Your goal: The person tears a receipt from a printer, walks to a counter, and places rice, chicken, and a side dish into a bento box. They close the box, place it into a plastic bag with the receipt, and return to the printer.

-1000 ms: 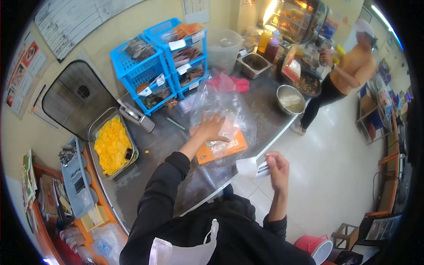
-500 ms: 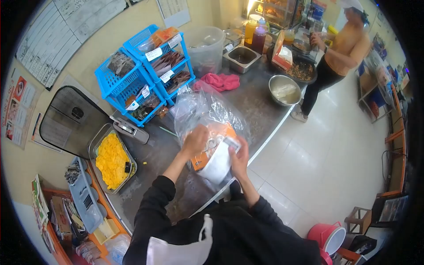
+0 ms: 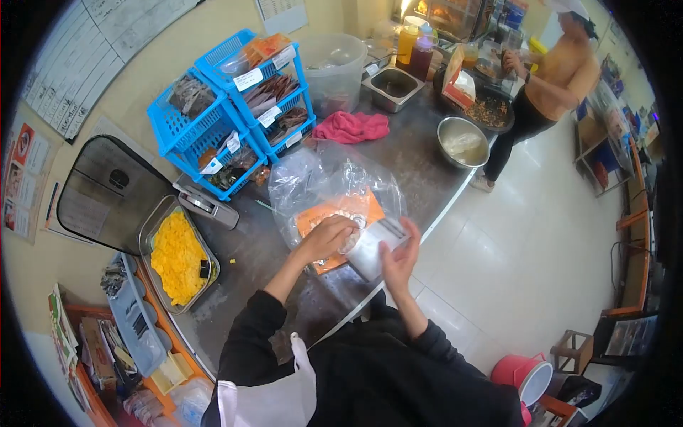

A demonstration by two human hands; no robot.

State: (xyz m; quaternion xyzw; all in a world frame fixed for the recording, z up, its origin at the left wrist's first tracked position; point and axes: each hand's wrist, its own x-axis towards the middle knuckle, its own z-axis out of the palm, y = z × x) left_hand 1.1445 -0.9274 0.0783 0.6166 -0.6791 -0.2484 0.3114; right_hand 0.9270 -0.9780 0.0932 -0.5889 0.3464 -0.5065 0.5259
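Note:
An orange printed box (image 3: 321, 215) lies in and under a crumpled clear plastic bag (image 3: 299, 174) on the dark counter in front of me. A white packet (image 3: 368, 257) with a grey printed strip leans at its right side. My left hand (image 3: 329, 238) is closed over the box, fingertips by the packet's left edge and some white ring shapes; I cannot tell what is pinched in it. My right hand (image 3: 400, 260) grips the packet's right edge, thumb on the near face and fingers raised beside it.
Blue stacked baskets (image 3: 242, 107) hold packaged goods. A glass dish of yellow food (image 3: 181, 256) and a tape dispenser (image 3: 206, 203) stand left. A pink cloth (image 3: 352, 127), steel pan (image 3: 393, 87) and metal bowl (image 3: 462, 142) sit farther back. A co-worker (image 3: 562, 71) stands back right.
My left hand has moved lower and right, towards the white packet. The packet and my right hand have shifted right, more of the orange box shows, and the bag lies flatter.

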